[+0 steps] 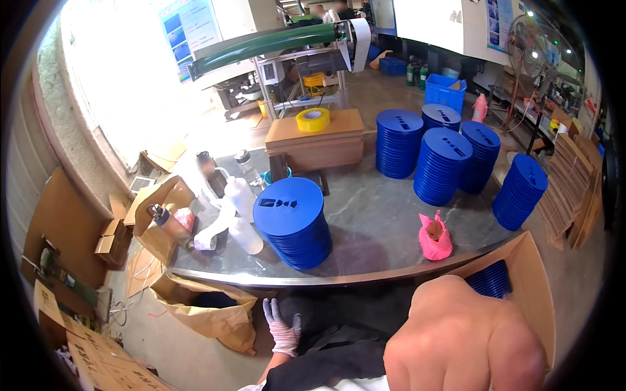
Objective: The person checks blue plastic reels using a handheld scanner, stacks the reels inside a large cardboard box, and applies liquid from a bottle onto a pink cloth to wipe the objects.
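My left hand (pixel 283 331), in a striped glove with grey fingers, hangs below the table's front edge with its fingers apart and nothing in them. It is beside an open brown paper sack (pixel 215 319) with dark contents. My bare right hand (pixel 466 339) is very close, large at the lower right, its fingers curled shut; their inner side is hidden. Beyond it stands an open carton (pixel 531 287) with ribbed blue pieces (pixel 490 280) inside. On the table, a stack of round blue discs (pixel 292 225) stands near the front edge. A pink bag (pixel 435 238) sits to its right.
Several more blue disc stacks (pixel 443 166) stand at the table's (pixel 375 228) right. Yellow tape (pixel 313 119) lies on flat cardboard (pixel 319 146) at the back. White bottles (pixel 245 236) are at left. A green roller conveyor (pixel 267 49) and a blue crate (pixel 445 94) are beyond.
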A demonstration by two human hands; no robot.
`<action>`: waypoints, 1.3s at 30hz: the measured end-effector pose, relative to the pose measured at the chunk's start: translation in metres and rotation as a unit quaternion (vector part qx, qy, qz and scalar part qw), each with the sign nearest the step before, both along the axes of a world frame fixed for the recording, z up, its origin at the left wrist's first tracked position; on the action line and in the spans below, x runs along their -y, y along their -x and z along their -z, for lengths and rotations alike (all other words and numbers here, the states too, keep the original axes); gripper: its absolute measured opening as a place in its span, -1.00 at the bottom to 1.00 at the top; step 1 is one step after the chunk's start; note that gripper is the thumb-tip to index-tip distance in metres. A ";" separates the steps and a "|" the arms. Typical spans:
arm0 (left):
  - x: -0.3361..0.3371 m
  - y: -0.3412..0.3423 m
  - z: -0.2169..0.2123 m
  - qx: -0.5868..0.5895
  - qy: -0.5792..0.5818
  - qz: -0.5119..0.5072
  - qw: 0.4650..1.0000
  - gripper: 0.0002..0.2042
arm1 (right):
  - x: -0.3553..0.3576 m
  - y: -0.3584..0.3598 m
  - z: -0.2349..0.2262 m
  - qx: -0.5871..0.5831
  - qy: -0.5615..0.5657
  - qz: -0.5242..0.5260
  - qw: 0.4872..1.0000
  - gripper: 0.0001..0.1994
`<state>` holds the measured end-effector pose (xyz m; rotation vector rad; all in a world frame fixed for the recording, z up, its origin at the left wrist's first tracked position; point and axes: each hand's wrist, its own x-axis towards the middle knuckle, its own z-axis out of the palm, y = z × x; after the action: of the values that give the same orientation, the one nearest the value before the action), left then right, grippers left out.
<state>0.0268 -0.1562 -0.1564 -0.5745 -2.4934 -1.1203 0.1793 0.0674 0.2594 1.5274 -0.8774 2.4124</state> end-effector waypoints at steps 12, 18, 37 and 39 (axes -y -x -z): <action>0.010 0.008 -0.001 -0.003 0.001 -0.013 1.000 -0.12 | 0.015 0.046 -0.003 -0.175 0.052 -0.041 0.982 -0.79; 0.006 0.009 0.000 0.020 -0.007 -0.011 1.000 -0.12 | 0.014 0.050 -0.004 -0.173 0.038 -0.054 0.983 -0.77; -0.026 0.086 -0.044 -0.151 -0.030 0.018 0.988 -0.27 | -0.078 0.143 0.062 -0.071 -0.123 -0.088 0.986 -0.63; -0.033 0.108 -0.049 -0.195 -0.023 0.031 0.980 -0.31 | -0.117 0.171 0.117 0.122 -0.087 0.057 0.987 -0.62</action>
<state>-0.0815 -0.1230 -0.1076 -0.7801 -2.1211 -0.9733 0.0080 0.1842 0.1426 1.2085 -1.2168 2.5324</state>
